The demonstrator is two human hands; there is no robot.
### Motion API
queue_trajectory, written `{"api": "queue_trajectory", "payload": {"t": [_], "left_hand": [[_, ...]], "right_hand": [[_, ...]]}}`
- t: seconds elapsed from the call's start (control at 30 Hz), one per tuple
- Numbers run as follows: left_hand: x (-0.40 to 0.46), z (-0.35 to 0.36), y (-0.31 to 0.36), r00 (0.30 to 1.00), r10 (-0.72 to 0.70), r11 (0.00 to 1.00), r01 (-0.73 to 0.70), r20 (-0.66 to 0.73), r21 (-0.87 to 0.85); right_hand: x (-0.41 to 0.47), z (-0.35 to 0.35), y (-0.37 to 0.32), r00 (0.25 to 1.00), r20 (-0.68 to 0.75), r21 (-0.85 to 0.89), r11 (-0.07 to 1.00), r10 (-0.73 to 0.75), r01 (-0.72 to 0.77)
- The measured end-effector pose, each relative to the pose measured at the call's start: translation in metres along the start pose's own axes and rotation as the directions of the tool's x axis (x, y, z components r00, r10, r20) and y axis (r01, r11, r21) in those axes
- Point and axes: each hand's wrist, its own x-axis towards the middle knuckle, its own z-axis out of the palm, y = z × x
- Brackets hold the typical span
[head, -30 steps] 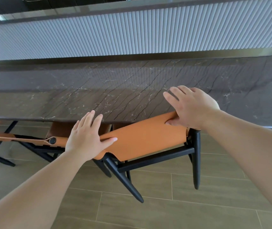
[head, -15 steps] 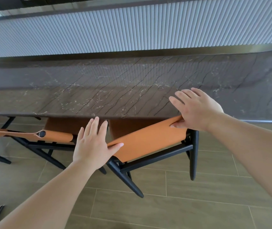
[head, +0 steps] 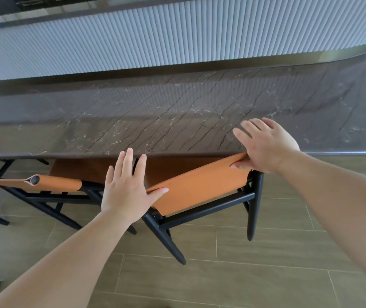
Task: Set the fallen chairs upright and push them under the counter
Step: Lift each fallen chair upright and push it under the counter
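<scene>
Pushing nearly done: orange chair point(head: 196, 187) upright, seat mostly beneath marble worktop point(head: 177, 121). Left hand point(head: 126, 190) and right hand point(head: 264, 145) rest flat-fingered on its backrest, not gripping. Neighbouring chair point(head: 50, 182) already tucked; others out of view.

Chair point(head: 199, 187) is standing upright on floor point(head: 244, 281), its front part going under counter point(head: 177, 121). L hand point(head: 126, 192) is resting on backrest's left end, R hand point(head: 264, 145) on its right end. 2nd chair point(head: 55, 183) is standing just left, also under counter. Ribbed wall point(head: 177, 36) is rising behind counter.
</scene>
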Motion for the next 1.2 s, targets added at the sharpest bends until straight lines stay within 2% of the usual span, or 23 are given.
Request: {"api": "queue_trajectory", "payload": {"t": [0.27, 0.37, 0.53, 0.77, 1.03, 1.2], "left_hand": [[0.010, 0.006, 0.016, 0.997, 0.068, 0.996, -0.069, 0.020, 0.050], [0.011, 0.006, 0.011, 0.992, 0.127, 0.990, -0.125, -0.025, 0.069], [0.019, 0.013, -0.019, 0.978, 0.206, 0.973, -0.204, -0.014, 0.108], [0.047, 0.016, -0.056, 0.954, 0.296, 0.944, -0.298, 0.036, 0.141], [0.078, 0.020, -0.101, 0.935, 0.336, 0.929, -0.349, 0.110, 0.126], [0.090, 0.032, -0.129, 0.925, 0.364, 0.921, -0.376, 0.112, 0.107]], "right_hand": [[-0.014, 0.027, 0.005, 1.000, 0.027, 0.175, 0.984, 0.015, -0.019], [-0.016, 0.028, 0.002, 0.999, 0.015, 0.227, 0.973, 0.044, -0.046], [-0.017, 0.028, -0.025, 0.998, 0.004, 0.260, 0.964, 0.058, -0.057], [-0.018, 0.030, -0.066, 0.987, -0.004, 0.330, 0.932, 0.158, -0.148], [-0.001, 0.021, -0.113, 0.965, 0.015, 0.358, 0.900, 0.260, -0.248], [0.018, 0.011, -0.134, 0.962, 0.014, 0.340, 0.904, 0.272, -0.260]]}}
